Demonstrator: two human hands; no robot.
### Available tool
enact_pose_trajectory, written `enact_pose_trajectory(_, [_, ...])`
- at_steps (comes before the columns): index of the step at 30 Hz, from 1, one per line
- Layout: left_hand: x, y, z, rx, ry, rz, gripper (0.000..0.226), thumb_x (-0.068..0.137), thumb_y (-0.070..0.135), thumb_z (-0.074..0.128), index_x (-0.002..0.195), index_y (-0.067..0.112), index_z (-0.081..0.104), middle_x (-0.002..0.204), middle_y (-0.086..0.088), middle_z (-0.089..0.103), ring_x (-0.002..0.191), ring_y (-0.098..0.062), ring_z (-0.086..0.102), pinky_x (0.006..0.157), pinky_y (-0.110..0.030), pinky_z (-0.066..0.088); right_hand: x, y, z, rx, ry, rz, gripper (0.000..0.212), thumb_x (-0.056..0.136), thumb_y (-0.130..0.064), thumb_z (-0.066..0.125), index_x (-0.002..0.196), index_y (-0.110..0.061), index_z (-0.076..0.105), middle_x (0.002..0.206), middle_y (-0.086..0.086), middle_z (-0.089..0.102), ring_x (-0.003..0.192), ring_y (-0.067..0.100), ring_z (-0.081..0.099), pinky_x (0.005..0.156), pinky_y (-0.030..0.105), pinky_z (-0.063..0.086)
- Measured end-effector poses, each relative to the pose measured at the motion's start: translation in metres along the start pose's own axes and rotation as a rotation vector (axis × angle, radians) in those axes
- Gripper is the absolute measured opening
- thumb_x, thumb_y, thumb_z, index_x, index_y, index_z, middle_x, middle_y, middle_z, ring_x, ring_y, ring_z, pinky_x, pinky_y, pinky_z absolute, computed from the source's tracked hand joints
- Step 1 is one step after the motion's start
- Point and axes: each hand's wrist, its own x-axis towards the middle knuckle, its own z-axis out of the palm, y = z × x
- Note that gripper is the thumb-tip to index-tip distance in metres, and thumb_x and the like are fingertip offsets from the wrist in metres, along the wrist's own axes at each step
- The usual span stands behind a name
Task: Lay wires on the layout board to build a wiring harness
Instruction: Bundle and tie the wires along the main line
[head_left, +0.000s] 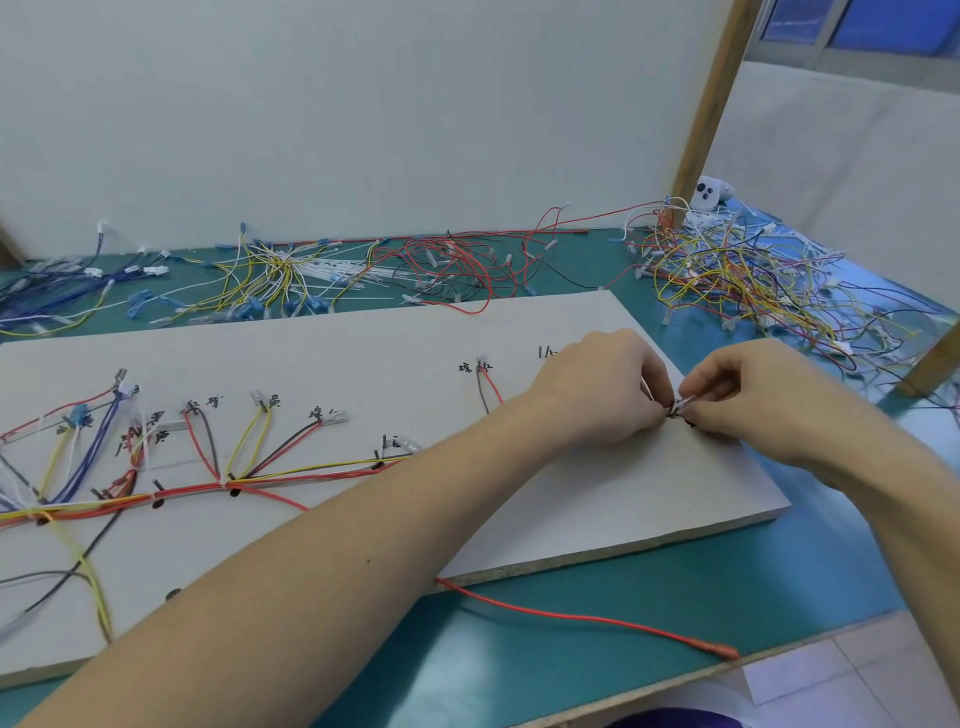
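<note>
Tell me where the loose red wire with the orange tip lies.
In the head view, the red wire trails off the layout board at its near edge, rightward across the green table, below both forearms.

Wire-harness assembly workshop. Green-matted surface (597, 597) carries a layout board (363, 338) with hand-marked labels and routed wires, with loose piles of cut, terminated wires (727, 270) behind. Plain partition wall (363, 104) boxes in the station.

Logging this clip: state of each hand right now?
Left hand: pinches the small clear connector.
Right hand: pinches the same connector.
</note>
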Motion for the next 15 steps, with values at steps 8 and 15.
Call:
enact_pose_trajectory(8, [0.003, 0.002, 0.001, -0.024, 0.009, -0.059, 0.015, 0.081, 0.02, 0.075, 0.089, 0.03, 0.082, 0.088, 0.01, 0.077, 0.09, -0.015, 0.071, 0.084, -0.034, 0.06, -0.021, 0.004, 0.015, -0.116, 0.165, -0.161, 0.023, 0.079, -0.005, 0.076, 0.08, -0.028, 0.073, 0.07, -0.009, 0.07, 0.069, 0.01, 0.066, 0.068, 0.029, 0.052])
enact_pose_trajectory(15, [0.007, 0.001, 0.003, -0.041, 0.009, -0.085, 0.014, 0.078, 0.019, 0.077, 0.084, 0.03, 0.081, 0.082, 0.011, 0.076, 0.086, -0.013, 0.071, 0.08, -0.033, 0.06, -0.034, 0.005, 0.026, -0.158, 0.304, -0.212, 0.014, 0.077, -0.018, 0.079, 0.075, -0.03, 0.073, 0.064, -0.015, 0.066, 0.069, 0.013, 0.066, 0.071, 0.042, 0.057])
